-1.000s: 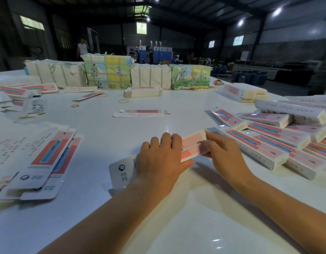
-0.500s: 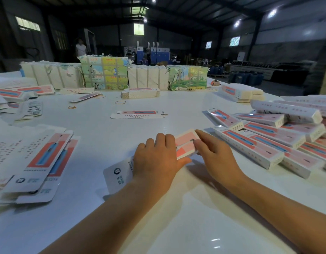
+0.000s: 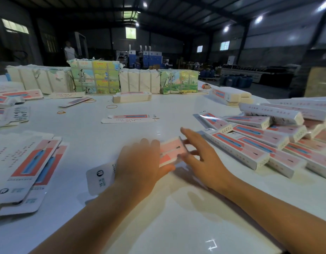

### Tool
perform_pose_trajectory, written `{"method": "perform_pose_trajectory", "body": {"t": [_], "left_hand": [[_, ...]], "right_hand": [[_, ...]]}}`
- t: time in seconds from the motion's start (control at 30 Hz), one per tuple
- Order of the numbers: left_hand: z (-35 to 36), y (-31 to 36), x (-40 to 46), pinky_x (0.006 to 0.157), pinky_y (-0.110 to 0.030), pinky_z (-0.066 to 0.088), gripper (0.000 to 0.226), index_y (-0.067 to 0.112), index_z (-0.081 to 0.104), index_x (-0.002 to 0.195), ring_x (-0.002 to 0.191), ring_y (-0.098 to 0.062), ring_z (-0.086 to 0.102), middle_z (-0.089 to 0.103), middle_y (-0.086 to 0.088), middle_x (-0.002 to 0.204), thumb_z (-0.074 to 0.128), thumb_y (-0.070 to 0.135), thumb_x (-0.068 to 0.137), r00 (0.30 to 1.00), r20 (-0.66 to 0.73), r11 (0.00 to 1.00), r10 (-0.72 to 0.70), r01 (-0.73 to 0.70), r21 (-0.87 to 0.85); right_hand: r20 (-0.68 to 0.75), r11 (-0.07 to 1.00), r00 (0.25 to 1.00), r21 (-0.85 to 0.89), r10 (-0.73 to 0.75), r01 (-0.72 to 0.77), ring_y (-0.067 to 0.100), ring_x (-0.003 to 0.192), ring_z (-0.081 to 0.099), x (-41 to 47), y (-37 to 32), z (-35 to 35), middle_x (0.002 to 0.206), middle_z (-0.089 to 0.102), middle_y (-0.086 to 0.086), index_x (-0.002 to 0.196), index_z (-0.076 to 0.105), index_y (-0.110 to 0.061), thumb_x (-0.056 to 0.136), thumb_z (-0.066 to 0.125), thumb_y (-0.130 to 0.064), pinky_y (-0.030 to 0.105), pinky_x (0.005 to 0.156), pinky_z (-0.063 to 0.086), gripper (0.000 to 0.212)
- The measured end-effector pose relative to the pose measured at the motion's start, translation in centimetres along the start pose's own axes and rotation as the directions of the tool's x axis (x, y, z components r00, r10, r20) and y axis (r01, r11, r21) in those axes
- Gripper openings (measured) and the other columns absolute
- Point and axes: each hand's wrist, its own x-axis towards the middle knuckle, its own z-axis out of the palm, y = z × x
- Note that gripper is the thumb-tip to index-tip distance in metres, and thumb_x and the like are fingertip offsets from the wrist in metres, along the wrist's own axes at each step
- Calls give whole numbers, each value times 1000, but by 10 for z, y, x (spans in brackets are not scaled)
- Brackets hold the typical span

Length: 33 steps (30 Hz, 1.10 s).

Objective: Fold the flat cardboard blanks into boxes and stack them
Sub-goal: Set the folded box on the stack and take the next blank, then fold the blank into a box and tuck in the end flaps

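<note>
Head view looks down on a white table; at its middle the left hand lies palm-down across a cardboard blank, fingers curled over its far edge and thumb tucked under the near edge, so it grips the card; the right hand is just beside that grip on the right, fingers spread fairly wide and straight, their tips at the blank's pink end; motion blur hides whether they touch it, and nothing is pinched there; the blank's white printed end sticks out to the left of the grip, lying on the table. Right of the grip, close by the open hand, folded boxes lie side by side in overlapping rows, pink and blue faces up. Left of the grip, well apart, a loose pile of flat blanks rests fanned on the table. Beyond the grip a single flat blank lies alone; farther still a short stack of blanks, a few rubber bands and a row of wrapped bundles along the far edge; a person stands in the dim hall behind them.
</note>
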Motion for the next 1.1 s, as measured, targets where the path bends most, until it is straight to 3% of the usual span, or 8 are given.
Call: {"method": "perform_pose_trajectory", "body": {"t": [0.13,0.37,0.53,0.73,0.83,0.9,0.97,1.1], "left_hand": [[6,1,-3,45,-27,35,62,6,66,82,45,-24,51,54,-7,61,47,64,68,982,-79,985,172,-174,-9],[23,-6,-3,68,-46,45,78,5,68,102,78,-38,62,64,-17,92,23,66,87,938,-318,984,137,-165,-63],[33,8,3,74,-45,42,62,15,69,99,90,-33,57,66,-11,92,21,53,93,885,-418,944,207,-293,-153],[49,10,11,50,-29,38,29,34,57,84,75,-14,54,64,4,67,32,48,87,881,-377,880,286,-397,-260],[50,9,15,48,-20,30,57,35,59,82,75,-14,42,62,5,66,7,54,95,910,-298,878,287,-374,-297],[47,9,17,44,-18,31,39,35,47,87,74,-14,40,59,8,71,13,52,95,911,-267,864,315,-391,-317],[43,10,18,40,-19,36,17,33,45,88,73,-13,39,48,11,80,35,46,83,904,-278,848,324,-408,-338],[40,9,15,43,-10,28,32,27,68,74,73,-13,38,57,8,71,41,42,67,924,-172,860,341,-380,-341]], "right_hand": [[297,960,949,-217,-105,175,8,141,17,2,6,-9,154,21,-5,145,22,-31,76,58,-28,18,114,15,77],[236,836,937,-432,-258,339,26,115,46,7,10,-16,130,49,14,141,40,-8,84,69,-24,35,95,41,66],[-135,842,977,-535,-166,69,21,111,48,49,19,-87,127,50,8,140,41,-21,93,56,-34,36,91,43,51],[-662,797,734,-521,-152,-305,25,104,49,88,65,-233,121,48,10,124,56,-18,95,52,-25,26,79,38,31],[-682,547,720,-558,126,-624,34,109,48,67,107,-277,127,45,14,126,54,-23,93,48,-25,34,81,42,34],[-617,391,723,-610,311,-689,36,116,44,54,124,-282,131,44,12,127,52,-30,90,45,-26,41,91,44,38],[-580,333,743,-665,333,-668,36,116,42,52,128,-276,130,45,9,120,56,-29,86,47,-25,45,94,42,35],[-641,329,733,-658,227,-677,32,116,38,65,107,-267,127,45,9,111,63,-20,89,46,-23,44,93,36,28]]}}
